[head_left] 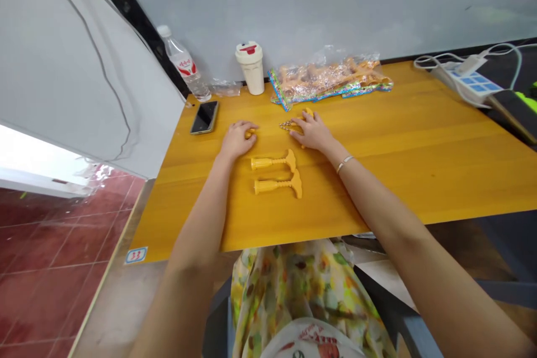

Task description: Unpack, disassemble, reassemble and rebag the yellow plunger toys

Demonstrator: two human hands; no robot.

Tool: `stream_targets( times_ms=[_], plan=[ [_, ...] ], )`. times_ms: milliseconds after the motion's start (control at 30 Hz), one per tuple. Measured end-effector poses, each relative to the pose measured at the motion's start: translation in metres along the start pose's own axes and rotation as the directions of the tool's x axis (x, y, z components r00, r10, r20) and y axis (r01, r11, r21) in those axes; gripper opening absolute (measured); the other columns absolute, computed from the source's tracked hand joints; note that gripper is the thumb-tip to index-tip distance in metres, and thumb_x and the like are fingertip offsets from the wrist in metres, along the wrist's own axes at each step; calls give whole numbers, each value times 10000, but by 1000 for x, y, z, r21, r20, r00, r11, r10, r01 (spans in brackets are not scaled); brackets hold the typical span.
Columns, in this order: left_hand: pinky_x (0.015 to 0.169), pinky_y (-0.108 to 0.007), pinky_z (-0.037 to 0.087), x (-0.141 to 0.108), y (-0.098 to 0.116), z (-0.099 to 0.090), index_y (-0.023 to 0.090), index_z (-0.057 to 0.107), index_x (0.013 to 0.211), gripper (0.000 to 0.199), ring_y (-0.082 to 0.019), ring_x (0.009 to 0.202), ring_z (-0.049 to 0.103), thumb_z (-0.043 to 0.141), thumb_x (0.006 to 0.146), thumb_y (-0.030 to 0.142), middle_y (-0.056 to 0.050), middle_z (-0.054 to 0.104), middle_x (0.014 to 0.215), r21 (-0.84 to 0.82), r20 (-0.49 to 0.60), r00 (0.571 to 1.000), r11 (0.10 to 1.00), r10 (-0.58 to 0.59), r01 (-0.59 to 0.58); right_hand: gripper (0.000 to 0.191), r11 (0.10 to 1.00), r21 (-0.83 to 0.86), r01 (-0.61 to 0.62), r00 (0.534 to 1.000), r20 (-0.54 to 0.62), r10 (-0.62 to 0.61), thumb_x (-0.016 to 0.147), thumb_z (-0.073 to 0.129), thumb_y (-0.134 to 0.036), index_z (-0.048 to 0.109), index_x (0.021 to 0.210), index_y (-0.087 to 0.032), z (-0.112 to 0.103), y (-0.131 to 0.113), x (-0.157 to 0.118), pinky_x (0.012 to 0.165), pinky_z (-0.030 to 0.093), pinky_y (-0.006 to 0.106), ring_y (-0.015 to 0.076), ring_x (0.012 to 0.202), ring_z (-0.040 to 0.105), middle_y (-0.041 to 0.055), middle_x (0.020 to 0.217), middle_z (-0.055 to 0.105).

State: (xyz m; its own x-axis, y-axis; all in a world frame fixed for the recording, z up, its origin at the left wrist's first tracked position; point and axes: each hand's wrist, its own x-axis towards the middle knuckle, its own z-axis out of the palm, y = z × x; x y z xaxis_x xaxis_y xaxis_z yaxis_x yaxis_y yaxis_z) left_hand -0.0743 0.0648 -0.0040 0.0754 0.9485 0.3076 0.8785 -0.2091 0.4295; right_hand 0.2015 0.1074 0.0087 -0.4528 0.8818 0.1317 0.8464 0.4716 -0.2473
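Two yellow plastic pieces with T-shaped ends, an upper one point(273, 161) and a lower one point(278, 183), lie side by side on the wooden table point(403, 168). Above and left of them, my left hand point(238, 139) is curled round a small yellow piece point(249, 134), mostly hidden by the fingers. My right hand point(311, 131) rests on the table with its fingers spread over another yellow piece point(309, 112), which shows only in part. A short metal chain point(287, 125) lies by the fingertips of my right hand.
Plastic bags of orange pieces point(331, 79) lie along the back. Left of them are a white cup point(251, 70), a bottle point(184, 64) and a phone point(205, 117). A power strip point(474, 84) with white cables sits at the back right.
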Motion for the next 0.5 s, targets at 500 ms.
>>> stream_targets(
  times_ms=[500],
  plan=[
    [1152,-476,402,-13,10,-3,215,649,1303,420,-291,1341,530,611,924,392,-152,593,1368,-135,-223,974,989,26,-58,468,992,78,97,971,-227,-77,1029,446,-383,631,1407,-177,-14,2,-7,1086,421,493,333,1283,525,163,1403,618]
  ],
)
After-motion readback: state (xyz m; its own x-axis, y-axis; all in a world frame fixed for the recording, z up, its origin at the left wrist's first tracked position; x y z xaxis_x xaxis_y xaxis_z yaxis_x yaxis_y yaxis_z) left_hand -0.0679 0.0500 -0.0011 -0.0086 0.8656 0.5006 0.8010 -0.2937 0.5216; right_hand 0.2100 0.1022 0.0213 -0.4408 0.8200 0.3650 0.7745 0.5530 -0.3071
